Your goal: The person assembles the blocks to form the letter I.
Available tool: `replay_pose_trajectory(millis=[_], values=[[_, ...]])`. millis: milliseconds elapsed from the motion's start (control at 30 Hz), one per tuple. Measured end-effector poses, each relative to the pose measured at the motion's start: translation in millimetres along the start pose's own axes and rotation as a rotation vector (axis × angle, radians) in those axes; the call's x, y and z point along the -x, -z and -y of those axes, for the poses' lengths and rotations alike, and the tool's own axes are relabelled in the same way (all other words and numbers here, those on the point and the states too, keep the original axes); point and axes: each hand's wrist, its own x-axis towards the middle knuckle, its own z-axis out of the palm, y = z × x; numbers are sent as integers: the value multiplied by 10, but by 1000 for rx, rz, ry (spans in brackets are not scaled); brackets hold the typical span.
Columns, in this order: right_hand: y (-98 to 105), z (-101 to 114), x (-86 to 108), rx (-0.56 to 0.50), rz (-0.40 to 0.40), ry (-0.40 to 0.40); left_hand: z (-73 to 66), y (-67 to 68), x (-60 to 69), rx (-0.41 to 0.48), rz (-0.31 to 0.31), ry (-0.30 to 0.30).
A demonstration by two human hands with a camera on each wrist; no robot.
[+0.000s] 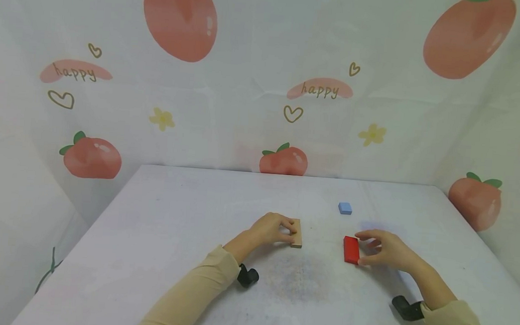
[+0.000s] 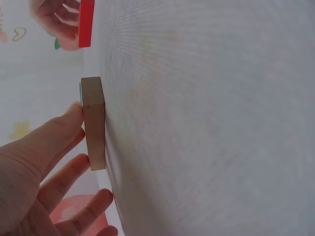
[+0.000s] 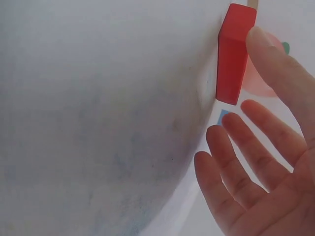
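A flat, light wooden block (image 1: 297,234) lies on the table. My left hand (image 1: 273,228) is at its left side, thumb and fingers reaching over that edge. In the left wrist view, the thumb tip meets the wooden block (image 2: 94,128) and the other fingers spread loosely; I see no firm grip. To the right lies a red rectangular block (image 1: 351,250), with my right hand (image 1: 387,249) beside it. The right thumb touches or nearly touches the red block (image 3: 233,59), while the other fingers are spread apart from it.
A small blue block (image 1: 345,208) lies farther back on the white table (image 1: 194,198). Behind the table hangs a pale curtain (image 1: 245,55) printed with peaches, hearts and flowers. Black wrist-worn devices (image 1: 248,276) sit at both cuffs.
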Motion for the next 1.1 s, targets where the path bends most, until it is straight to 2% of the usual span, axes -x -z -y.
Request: replay_pose_trajectory(millis=[300, 567, 1100], values=[[-16, 21, -21, 18, 21, 13, -6, 3, 2, 33, 4, 13], [-31, 29, -29, 8, 27, -6, -7, 1, -1, 13, 1, 6], [-14, 55, -38, 60, 31, 36, 8, -7, -12, 2, -5, 2]])
